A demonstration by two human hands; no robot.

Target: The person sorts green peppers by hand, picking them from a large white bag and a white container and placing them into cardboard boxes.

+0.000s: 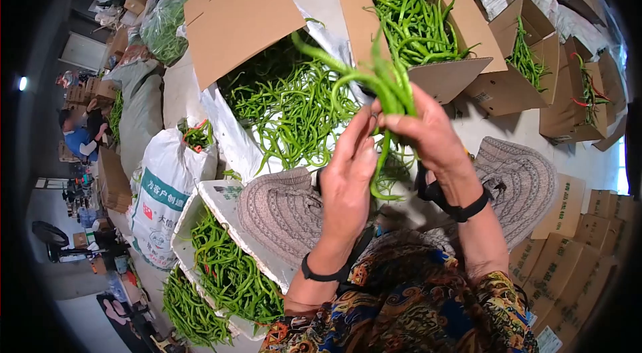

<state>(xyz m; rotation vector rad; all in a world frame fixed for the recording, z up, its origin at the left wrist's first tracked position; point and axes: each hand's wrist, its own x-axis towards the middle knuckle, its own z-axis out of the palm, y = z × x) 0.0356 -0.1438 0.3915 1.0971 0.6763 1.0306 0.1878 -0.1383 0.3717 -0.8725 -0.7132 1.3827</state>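
My right hand is closed round a bunch of long green chili peppers held up in front of me. Close beside it, my left hand has its fingers pinched at the lower end of the same bunch; its fingertips are partly hidden. One curved pepper hangs down between the two hands. Beneath them, a white-lined open box contains many loose green peppers, and a brown cardboard flap covers part of it.
An open carton of green peppers stands ahead, with smaller cartons to its right. At left are a white foam box of peppers and a white sack. Stacked cartons stand at right; another person is far left.
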